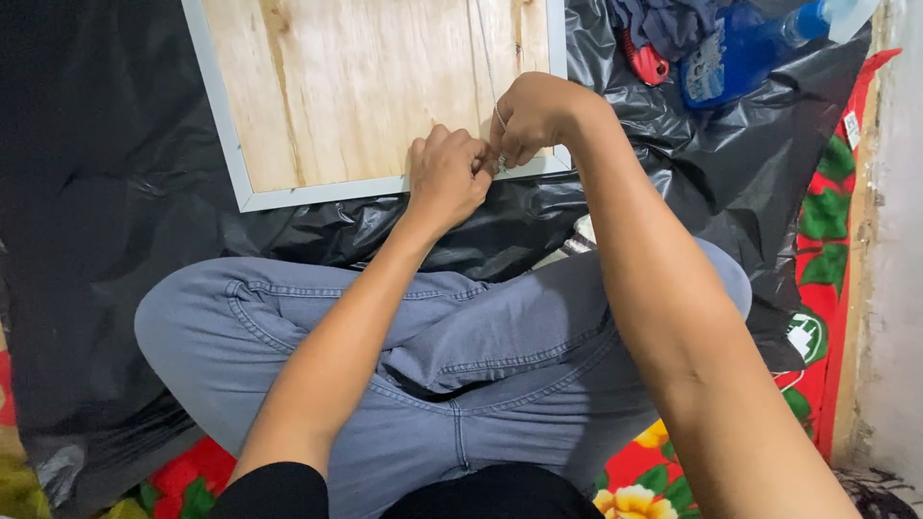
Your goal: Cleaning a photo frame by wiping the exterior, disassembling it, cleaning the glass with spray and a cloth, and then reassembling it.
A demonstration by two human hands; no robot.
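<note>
A wooden board in a pale grey frame [231,144] lies flat on black plastic sheeting in front of my crossed legs. A thin light cord [484,48] runs down across the wood to the frame's near right corner. My left hand [444,173] and my right hand [532,113] meet at that corner, fingers closed, both pinching the cord where it reaches the frame edge. The fingertips hide the cord's end and whatever fastens it.
Black plastic sheeting [96,221] covers the floor around the frame. A blue spray bottle [740,48], a red object [646,60] and a bundle of dark cloth [663,21] lie at the far right. A red flowered mat [827,240] and a wall edge the right side.
</note>
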